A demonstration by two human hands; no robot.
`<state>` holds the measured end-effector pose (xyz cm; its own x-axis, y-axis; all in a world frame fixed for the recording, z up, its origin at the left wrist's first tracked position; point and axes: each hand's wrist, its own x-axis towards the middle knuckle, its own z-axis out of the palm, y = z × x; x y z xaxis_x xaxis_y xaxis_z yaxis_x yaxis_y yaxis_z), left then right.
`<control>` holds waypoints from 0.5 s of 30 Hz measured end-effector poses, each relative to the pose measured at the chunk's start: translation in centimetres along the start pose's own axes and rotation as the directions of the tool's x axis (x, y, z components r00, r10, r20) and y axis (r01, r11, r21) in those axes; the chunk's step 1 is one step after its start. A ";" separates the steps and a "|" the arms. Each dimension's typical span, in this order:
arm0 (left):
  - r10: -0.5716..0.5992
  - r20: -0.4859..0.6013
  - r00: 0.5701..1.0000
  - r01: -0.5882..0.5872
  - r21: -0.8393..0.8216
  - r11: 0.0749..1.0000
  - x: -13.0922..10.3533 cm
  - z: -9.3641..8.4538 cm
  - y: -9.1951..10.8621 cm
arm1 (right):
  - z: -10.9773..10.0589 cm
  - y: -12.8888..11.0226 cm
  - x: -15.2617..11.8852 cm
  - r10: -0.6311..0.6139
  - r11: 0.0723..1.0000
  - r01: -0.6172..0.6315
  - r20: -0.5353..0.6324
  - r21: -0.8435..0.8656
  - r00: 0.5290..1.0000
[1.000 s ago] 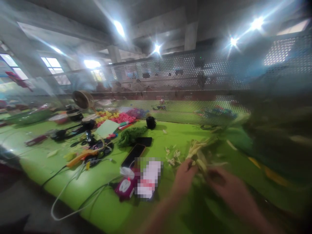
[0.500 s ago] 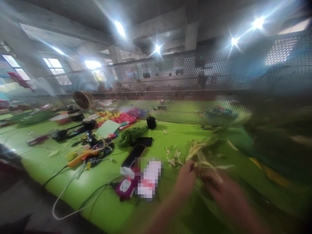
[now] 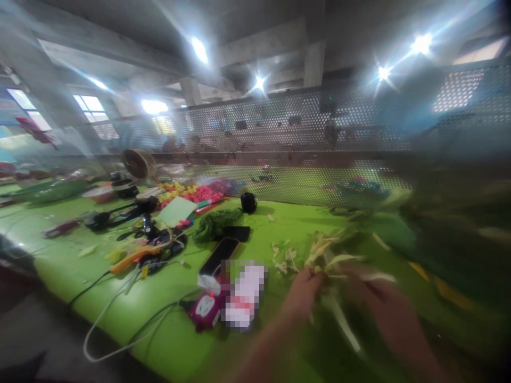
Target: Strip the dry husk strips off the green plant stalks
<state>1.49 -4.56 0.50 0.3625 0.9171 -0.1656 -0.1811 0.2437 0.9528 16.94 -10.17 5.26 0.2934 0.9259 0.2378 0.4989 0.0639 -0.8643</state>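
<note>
Pale strips in the hands, over a green bench (image 3: pixel 167 340). In the right foreground, the left hand (image 3: pixel 301 292) is closed, thumb against fingers, on the near end of a bunch of pale strips (image 3: pixel 321 250), whose loose ends fan out over the bench beyond it. The right hand (image 3: pixel 373 298) lies just beside it, on its right, among more strip ends; blur and shadow prevent telling whether its fingers grip any. One long strip (image 3: pixel 344 322) slants down between the two hands. To the left of the hands are a pixelated flat item (image 3: pixel 244 298) and, just beside it, a purple pouch (image 3: pixel 205 311) with a white tuft on top; a looped white cable (image 3: pixel 96 351) runs near the bench's front edge. Slightly farther back, small pale scraps (image 3: pixel 285 260) lie beside the bunch, while an orange-handled tool (image 3: pixel 133 259) lies well to the left. Next come two dark phones (image 3: pixel 219 256), a green tangle of netting or yarn (image 3: pixel 215 223) and a small black object (image 3: pixel 248 202). Behind these are a pale green card (image 3: pixel 176 210), heaped pink and yellow pieces (image 3: pixel 203 194) and a round fan (image 3: pixel 139 163). A perforated panel (image 3: pixel 279 125) closes the rear of the bench, with bright ceiling lights (image 3: pixel 199 50) above.
</note>
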 end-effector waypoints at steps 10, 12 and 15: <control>0.111 0.061 0.992 -0.118 0.144 0.983 -0.1 0.7 -0.4 | -0.3 1.1 0.3 -0.029 0.998 0.039 0.173 -0.054 0.984; 0.140 0.061 0.988 -0.150 0.231 0.961 0.1 0.6 -0.6 | -0.3 1.5 0.4 -0.074 0.989 0.101 0.228 -0.108 0.971; 0.148 0.057 0.987 -0.159 0.308 0.938 0.0 0.6 -0.5 | -0.2 1.9 0.6 -0.195 0.962 0.242 0.296 -0.128 0.935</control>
<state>2.15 -4.88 0.16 0.3833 0.9236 -0.0079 0.0541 -0.0139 0.9984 18.27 -9.56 3.84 -0.0649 0.9635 0.2599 0.6553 0.2376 -0.7171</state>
